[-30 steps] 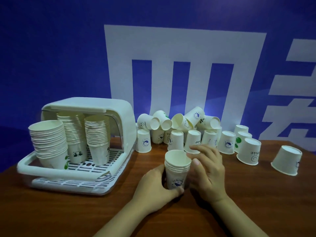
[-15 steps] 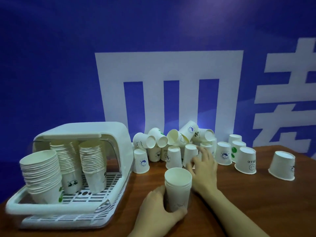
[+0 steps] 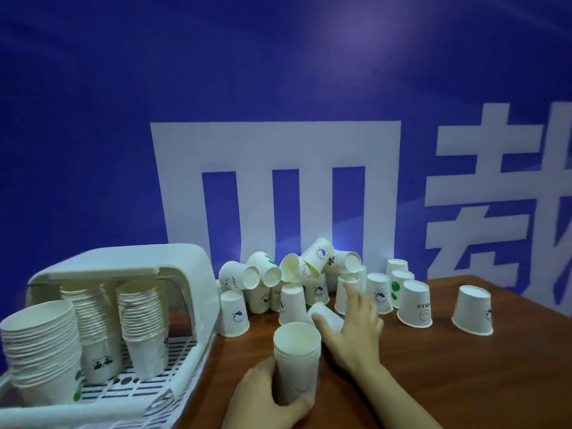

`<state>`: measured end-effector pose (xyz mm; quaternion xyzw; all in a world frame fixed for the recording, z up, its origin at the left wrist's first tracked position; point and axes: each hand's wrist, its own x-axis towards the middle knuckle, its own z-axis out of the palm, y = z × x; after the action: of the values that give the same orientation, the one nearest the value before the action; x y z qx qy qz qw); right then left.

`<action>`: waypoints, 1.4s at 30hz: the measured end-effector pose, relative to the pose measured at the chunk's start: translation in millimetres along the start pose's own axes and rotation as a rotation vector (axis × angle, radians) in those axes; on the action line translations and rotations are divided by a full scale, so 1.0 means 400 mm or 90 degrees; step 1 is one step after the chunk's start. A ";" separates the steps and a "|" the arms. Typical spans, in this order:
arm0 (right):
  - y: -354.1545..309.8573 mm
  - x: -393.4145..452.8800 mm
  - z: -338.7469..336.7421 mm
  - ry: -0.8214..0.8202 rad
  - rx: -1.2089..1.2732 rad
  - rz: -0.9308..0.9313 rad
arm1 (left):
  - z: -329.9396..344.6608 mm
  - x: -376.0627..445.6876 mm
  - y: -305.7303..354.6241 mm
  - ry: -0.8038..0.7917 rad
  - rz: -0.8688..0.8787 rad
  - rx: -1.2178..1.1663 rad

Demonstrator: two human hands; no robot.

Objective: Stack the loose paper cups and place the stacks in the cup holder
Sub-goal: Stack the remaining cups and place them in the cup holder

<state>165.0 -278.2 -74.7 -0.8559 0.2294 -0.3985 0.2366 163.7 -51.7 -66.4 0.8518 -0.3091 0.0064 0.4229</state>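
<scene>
Landmark: the upright stack of cups [image 3: 296, 365] at front centre of the tabletop [image 3: 464, 382].

Far left of stack: white cup holder [image 3: 198, 292], lid tipped up, three tall nested stacks standing on its slotted tray. Middle one shows a panda face print; other prints too partly hidden to read.

Left hand [image 3: 272, 400] wraps the stack's lower half, fingers curled round its left side, thumb across the front near the base. Stack stands mouth-up on the tabletop. Faint print low on it, unreadable.

Just right and behind the stack: right hand [image 3: 353, 326], fingers curled narrowly round a single tilted cup [image 3: 326, 315], blurred. That cup sits close beside the stack's rim, not touching it as far as I can tell.

Behind the stack: pile of loose cups [image 3: 294, 283], some inverted, some on their sides. Several carry a round blue dolphin logo, one a "%" mark.

Further right: more inverted cups, one reading "HELLO" upside down [image 3: 416, 305], one with green dots. Lone inverted cup [image 3: 473, 309] farthest right.
</scene>
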 end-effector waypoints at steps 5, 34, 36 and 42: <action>-0.026 -0.037 -0.034 -0.083 0.030 0.033 | -0.003 -0.005 -0.001 0.005 -0.018 -0.010; -0.168 -0.145 -0.150 -0.171 0.287 -0.187 | 0.023 -0.006 -0.028 0.011 0.013 0.005; -0.156 -0.159 -0.148 -0.184 0.136 -0.236 | 0.020 -0.004 -0.028 0.012 0.015 0.021; -0.119 -0.170 -0.157 -0.221 0.156 -0.228 | 0.018 -0.003 -0.024 0.005 0.008 0.052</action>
<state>85.9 -215.6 -50.0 -0.9032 -0.0198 -0.3064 0.3000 166.0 -52.0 -78.2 0.8663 -0.3121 0.0254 0.3891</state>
